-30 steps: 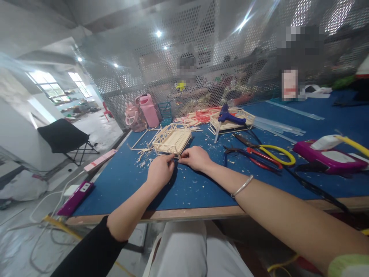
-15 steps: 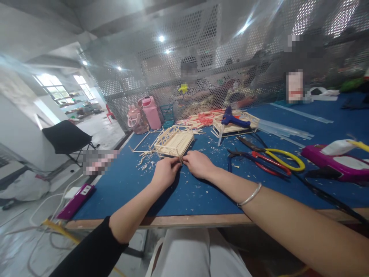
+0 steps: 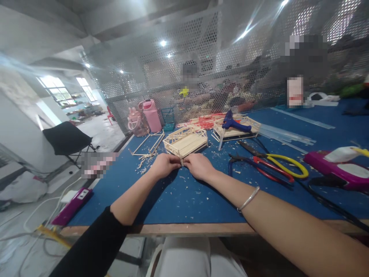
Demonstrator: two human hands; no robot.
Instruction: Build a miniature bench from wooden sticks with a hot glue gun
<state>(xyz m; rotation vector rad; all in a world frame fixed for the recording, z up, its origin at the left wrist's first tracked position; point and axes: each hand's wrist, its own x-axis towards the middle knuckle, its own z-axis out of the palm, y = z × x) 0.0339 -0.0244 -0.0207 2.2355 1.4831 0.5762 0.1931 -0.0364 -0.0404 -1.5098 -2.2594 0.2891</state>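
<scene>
Two Hands Close In on One Corner of a Stick Tray

The left hand (image 3: 165,166) and right hand (image 3: 198,166) pinch at the near corner of a stick tray (image 3: 188,144), their fingertips nearly meeting and hiding most of the joint; the short upright piece between them is hard to make out. Blocky blurring masks patches beyond the bench (image 3: 115,204) and by its left edge, while the picture's right edge cuts off a purple power strip (image 3: 325,165).

The tray, at the middle of the bench, has a floor of pale sticks laid side by side and low, open-framed rails.

Pale scraps litter the blue top. Toward the far edge, a blue glue gun (image 3: 235,124) lies across a second tray (image 3: 227,133), near red-tipped sticks (image 3: 198,122). A perforated screen (image 3: 121,86) rises behind; a black chair (image 3: 67,138) stands off the left edge.
</scene>
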